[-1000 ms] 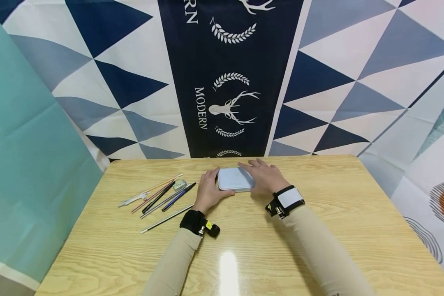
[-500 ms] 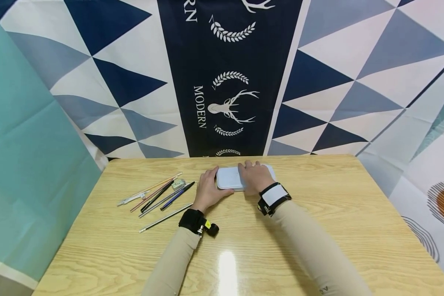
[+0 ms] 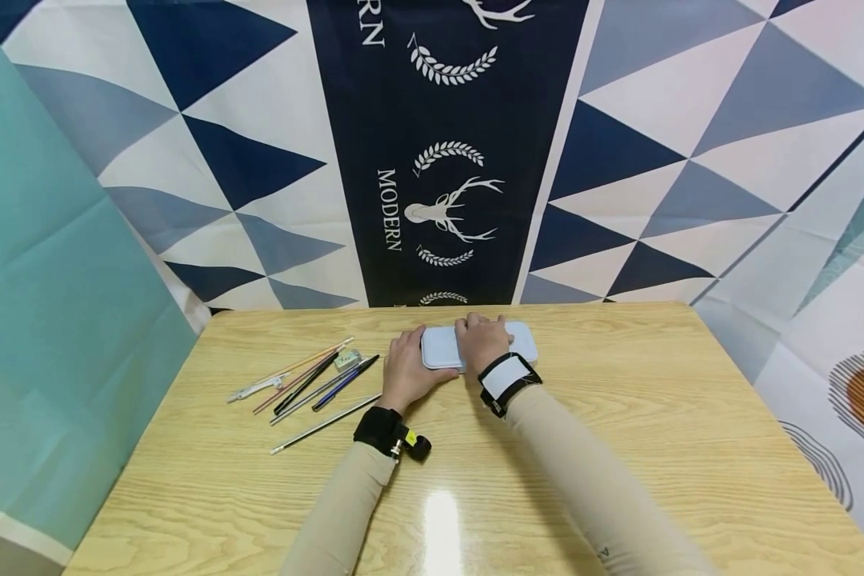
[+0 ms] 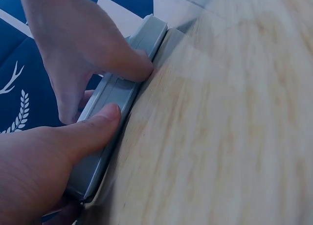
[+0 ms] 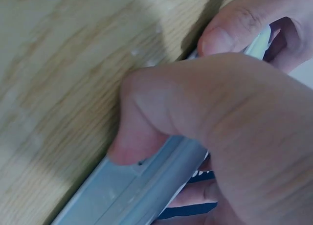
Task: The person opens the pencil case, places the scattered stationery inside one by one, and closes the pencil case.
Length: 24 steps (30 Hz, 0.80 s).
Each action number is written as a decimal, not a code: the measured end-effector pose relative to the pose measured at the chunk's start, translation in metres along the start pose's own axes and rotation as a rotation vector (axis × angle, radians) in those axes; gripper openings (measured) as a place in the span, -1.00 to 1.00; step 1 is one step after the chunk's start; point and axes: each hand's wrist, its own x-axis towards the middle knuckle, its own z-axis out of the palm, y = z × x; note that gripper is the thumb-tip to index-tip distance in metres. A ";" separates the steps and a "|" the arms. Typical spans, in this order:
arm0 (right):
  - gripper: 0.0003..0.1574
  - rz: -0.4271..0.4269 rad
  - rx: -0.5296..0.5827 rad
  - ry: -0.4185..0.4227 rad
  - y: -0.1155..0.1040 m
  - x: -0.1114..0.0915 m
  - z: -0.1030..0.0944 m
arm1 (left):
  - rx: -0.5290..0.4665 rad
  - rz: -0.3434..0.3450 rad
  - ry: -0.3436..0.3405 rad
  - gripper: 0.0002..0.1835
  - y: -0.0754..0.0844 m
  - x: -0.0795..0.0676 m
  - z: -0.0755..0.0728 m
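Eight loose items lie on the left of the table [image 3: 619,448], none held. Left to right, roughly: white compass-like tool [image 3: 259,386], orange pencil [image 3: 324,353], red pencil [image 3: 295,384], black pen [image 3: 307,384], grey pencil [image 3: 310,401], striped pencil [image 3: 324,424] set apart nearer the person, blue pen [image 3: 346,386], small eraser-like block [image 3: 348,360] just beyond the blue pen.

Then left hand [image 3: 406,376]: fingers wrapped round the left end of the pale blue case [image 3: 441,348], thumb against its front side. Case lies flat near the table's far edge, right of the pens, lid apparently down.

Right hand [image 3: 482,344] last: arched over the case's middle, fingers gripping it, far fingertips mostly hidden, bent thumb on the front side by a small notch or catch; the case's right end sticks out past it.

Step in hand, my read: left steadies, right works the front edge, probably to free the lid. Next move calls for a firm left hold and an even upward pull from the right, without the case skidding.
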 end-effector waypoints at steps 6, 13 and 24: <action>0.12 0.035 -0.001 0.035 -0.007 0.003 0.002 | 0.013 -0.007 -0.005 0.16 0.000 0.002 0.000; 0.12 0.095 0.009 0.038 -0.015 0.002 0.001 | 0.043 0.009 -0.008 0.14 0.003 0.001 -0.002; -0.09 0.112 0.068 0.031 -0.018 -0.001 -0.001 | 0.074 0.012 0.004 0.16 0.002 0.001 -0.002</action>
